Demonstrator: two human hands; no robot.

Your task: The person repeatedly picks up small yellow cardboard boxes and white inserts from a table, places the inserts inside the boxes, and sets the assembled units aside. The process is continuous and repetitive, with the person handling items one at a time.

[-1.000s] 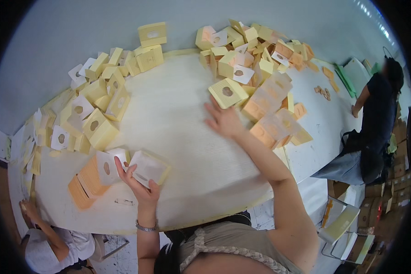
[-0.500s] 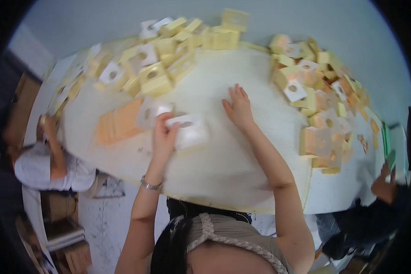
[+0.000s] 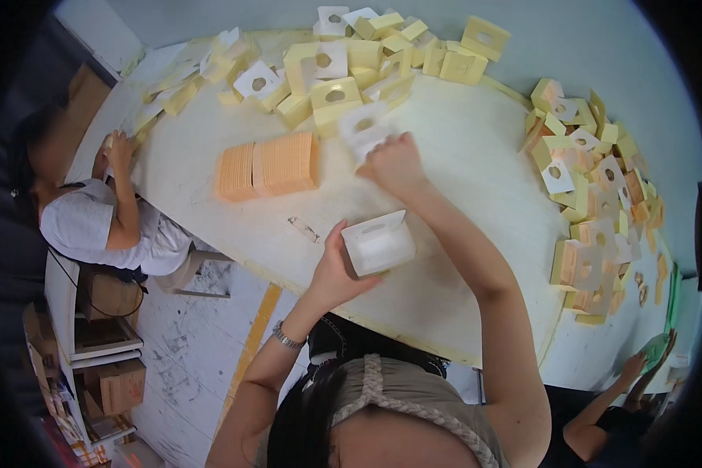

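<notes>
My left hand (image 3: 334,274) holds an open cardboard box (image 3: 381,245) near the table's front edge, thumb and fingers around its side and bottom. The box's white inside faces up, and its raised flap has a cut-out hole. Farther off, my right hand (image 3: 398,167) is closed on the edge of another box (image 3: 363,129), whose white flap with a round hole is blurred. That box is beside a heap of pale yellow boxes (image 3: 337,94). To the left of both hands lies a row of tightly packed peach-coloured cards (image 3: 285,165) in two bundles.
A second heap of yellow boxes (image 3: 593,187), some with peach inserts, covers the table's right side. A torn scrap (image 3: 303,228) lies near the cards. One co-worker (image 3: 101,222) sits at the left; another person's hands (image 3: 649,359) handle something green at the right.
My left hand has brought its box away from the cards toward the table's front edge. My right hand, formerly spread and bare, has closed on a box by the heap. The view has shifted.
</notes>
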